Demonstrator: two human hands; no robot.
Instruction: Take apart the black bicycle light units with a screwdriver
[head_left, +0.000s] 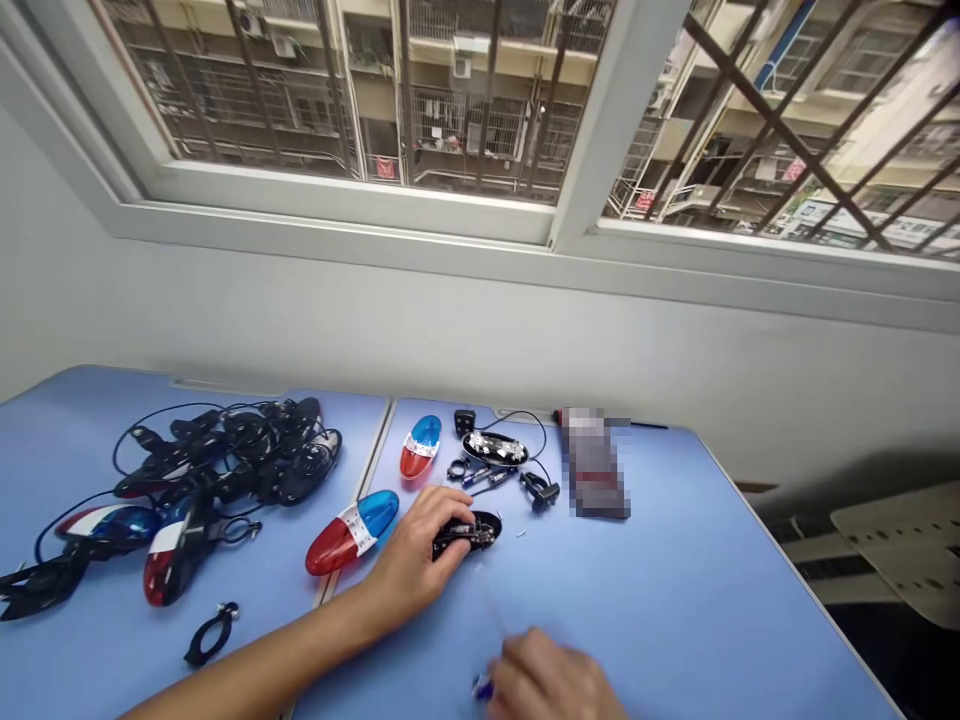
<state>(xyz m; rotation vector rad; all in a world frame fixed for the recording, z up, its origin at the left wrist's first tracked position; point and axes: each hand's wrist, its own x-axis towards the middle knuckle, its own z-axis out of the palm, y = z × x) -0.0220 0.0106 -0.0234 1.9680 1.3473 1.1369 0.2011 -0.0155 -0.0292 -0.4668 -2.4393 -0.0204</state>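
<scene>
Black plastic oval shell (471,535), its open face showing wires and a small circuit, lies on the blue table (675,610) at the centre of the view. The left hand (412,552) is closed over it, fingers wrapped around its near end. The right hand (544,680), blurred and curled, grips a thin screwdriver (482,687) with a blue handle, its shaft pointing toward the shell but apart from it.

Just left of the left hand lies a red-and-blue light cover (352,532). Beyond the shell sit a second light cover (420,445), a black LED panel (495,448), and a black clamp (538,490). A tangle of black wired units (225,450) fills the table's left side, with a loose black ring clamp (212,633) nearer the edge. A pixelated packet (592,462) lies at the far right.
</scene>
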